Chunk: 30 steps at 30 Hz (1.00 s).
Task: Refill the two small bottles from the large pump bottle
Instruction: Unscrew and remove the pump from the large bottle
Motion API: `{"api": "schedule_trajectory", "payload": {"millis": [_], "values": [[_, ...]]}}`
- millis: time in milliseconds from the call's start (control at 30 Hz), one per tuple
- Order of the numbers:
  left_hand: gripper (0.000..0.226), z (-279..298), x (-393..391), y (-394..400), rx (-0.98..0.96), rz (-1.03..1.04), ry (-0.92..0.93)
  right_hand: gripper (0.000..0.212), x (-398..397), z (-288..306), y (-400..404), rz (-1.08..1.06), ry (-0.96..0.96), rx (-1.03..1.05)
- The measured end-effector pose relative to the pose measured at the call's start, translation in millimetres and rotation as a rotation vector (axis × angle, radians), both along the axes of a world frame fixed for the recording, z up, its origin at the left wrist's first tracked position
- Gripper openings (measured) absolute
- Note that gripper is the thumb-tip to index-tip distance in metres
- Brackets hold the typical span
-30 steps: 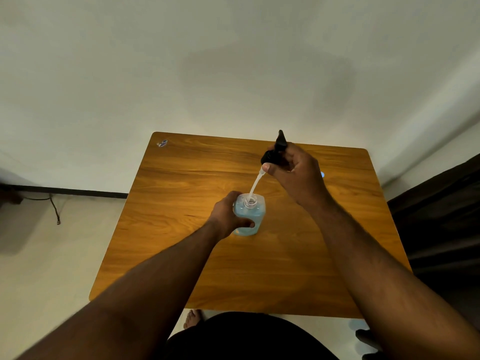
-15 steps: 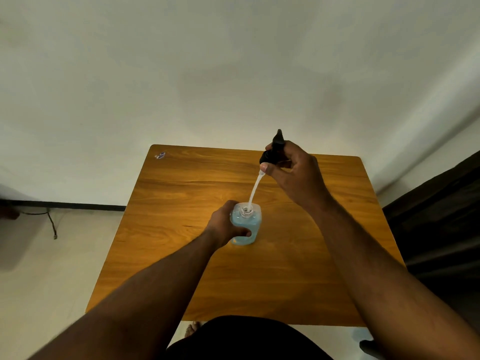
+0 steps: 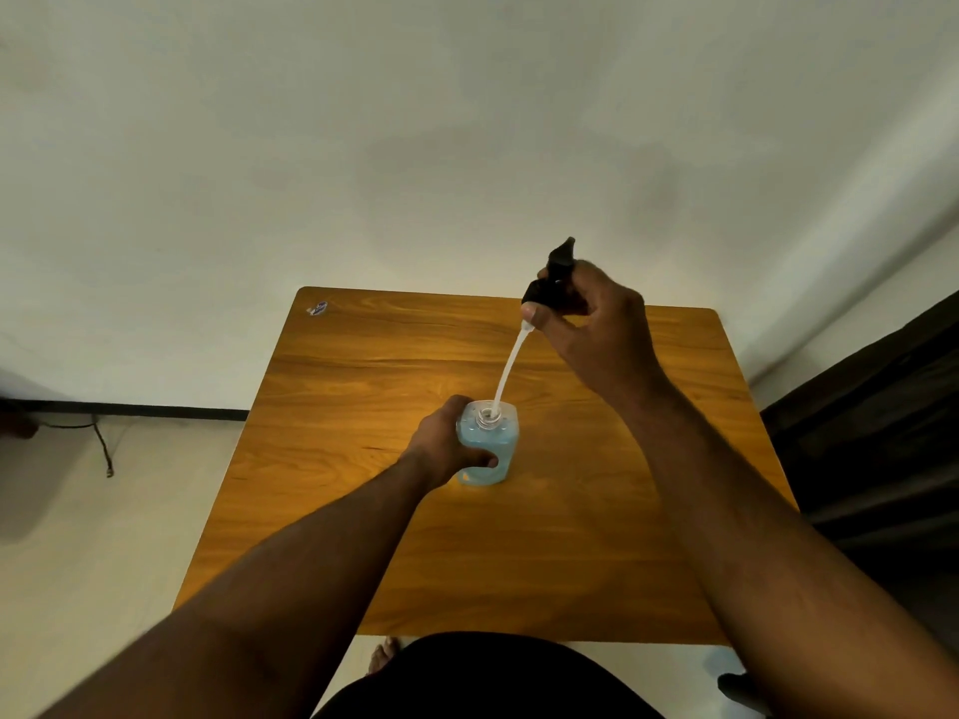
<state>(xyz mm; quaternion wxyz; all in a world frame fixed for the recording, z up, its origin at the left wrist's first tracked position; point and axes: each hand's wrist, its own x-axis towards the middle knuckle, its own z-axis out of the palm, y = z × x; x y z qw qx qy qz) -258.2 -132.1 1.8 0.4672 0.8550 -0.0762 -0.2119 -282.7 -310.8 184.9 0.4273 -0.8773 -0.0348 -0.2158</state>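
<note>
1. The right hand (image 3: 591, 324) has lifted the black pump head (image 3: 552, 282) higher above the bottle (image 3: 488, 443).
2. More of the clear tube (image 3: 508, 371) now shows outside the bottle's neck.

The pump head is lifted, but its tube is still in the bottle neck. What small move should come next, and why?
Probably lift the right hand straight up a bit more, until the tube clears the bottle. The black pump head is off, yet the tube's lower end sits inside the neck, and the left hand steadies the bottle on the table.
</note>
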Motion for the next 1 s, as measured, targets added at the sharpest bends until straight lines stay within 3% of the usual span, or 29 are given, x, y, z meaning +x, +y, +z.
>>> {"api": "schedule_trajectory", "payload": {"millis": [267, 433, 533, 767, 1000], "values": [[0.077, 3, 3, 5, -0.011, 0.026, -0.015, 0.036, 5, 20, -8, -0.007, -0.115, 0.121], [0.08, 6, 7, 16, 0.001, 0.01, -0.025, 0.045, 18, 0, 8, 0.333, -0.195, -0.329], [0.088, 9, 10, 21, 0.027, -0.002, -0.05, 0.046, 35, -30, 22, 0.475, -0.127, -0.537], [0.087, 10, 10, 58, -0.012, 0.048, -0.06, 0.03, 86, -107, 27, 0.598, -0.016, -0.762], [0.081, 6, 21, 93, -0.08, 0.037, -0.012, 0.033, 137, -174, 24, 0.686, 0.128, -0.975]]}}
